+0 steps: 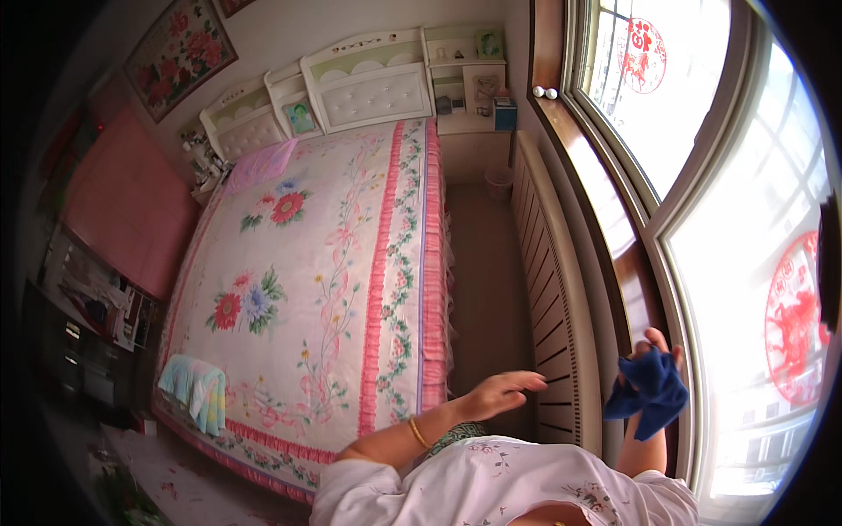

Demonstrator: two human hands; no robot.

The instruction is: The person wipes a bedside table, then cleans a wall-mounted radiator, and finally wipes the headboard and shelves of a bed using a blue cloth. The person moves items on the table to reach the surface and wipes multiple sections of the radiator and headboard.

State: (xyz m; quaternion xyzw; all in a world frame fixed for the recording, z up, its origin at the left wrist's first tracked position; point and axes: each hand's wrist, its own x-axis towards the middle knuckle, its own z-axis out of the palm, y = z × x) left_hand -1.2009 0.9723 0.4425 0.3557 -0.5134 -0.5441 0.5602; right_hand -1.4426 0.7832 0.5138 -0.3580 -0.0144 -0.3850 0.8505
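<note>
A dark blue cloth [651,391] is bunched in my right hand [658,348], which is raised over the wooden window sill [621,243] beside the window frame. Some of my fingers show above the cloth; the others are hidden behind it. My left hand [503,393] holds nothing. Its fingers stretch toward the radiator cover [559,296], in front of my body, and a gold-coloured bangle sits on that forearm. Whether the fingertips touch the cover cannot be told.
Left of me stands a bed with a floral bedspread [289,250], a folded pastel cloth [194,388] on its corner. A narrow floor strip [483,263] runs between bed and radiator cover, with a small bin [500,183] at its far end. Two white balls [544,93] rest on the sill.
</note>
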